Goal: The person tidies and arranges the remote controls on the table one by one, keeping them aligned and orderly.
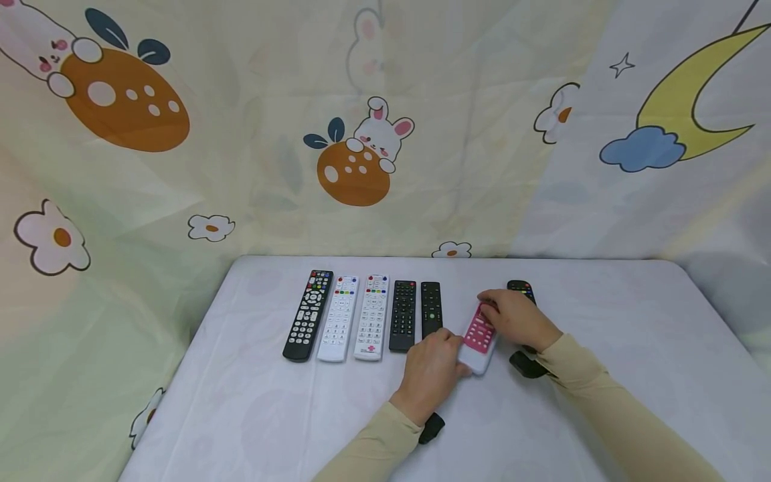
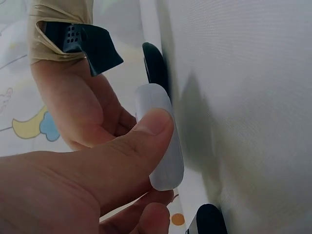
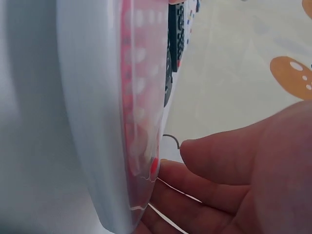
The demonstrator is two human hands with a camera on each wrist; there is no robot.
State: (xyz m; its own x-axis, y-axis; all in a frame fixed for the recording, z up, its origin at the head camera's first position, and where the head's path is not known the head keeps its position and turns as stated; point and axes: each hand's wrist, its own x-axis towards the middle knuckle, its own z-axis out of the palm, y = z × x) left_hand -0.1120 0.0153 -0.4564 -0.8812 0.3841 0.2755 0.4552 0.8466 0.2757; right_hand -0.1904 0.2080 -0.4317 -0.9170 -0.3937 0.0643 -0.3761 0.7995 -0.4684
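Note:
A white remote control with a pink button face [image 1: 478, 333] is between my hands, a little off the tabletop and slanted. My left hand [image 1: 432, 368] pinches its near end; the left wrist view shows the thumb [image 2: 155, 122] pressed on the white casing [image 2: 167, 168]. My right hand [image 1: 519, 318] is at the far end. In the right wrist view its fingers [image 3: 183, 195] touch the tip of the remote from behind, while the thumb [image 3: 209, 156] stays apart from it. A black remote [image 1: 521, 288] lies partly hidden beneath the right hand and wrist.
Left of the hands lie a large black remote [image 1: 308, 316], two white remotes [image 1: 338, 319] [image 1: 372, 317] and two narrower black remotes [image 1: 403, 316] [image 1: 432, 308], side by side on the white-covered table [image 1: 253, 402]. A printed curtain [image 1: 271, 134] hangs behind.

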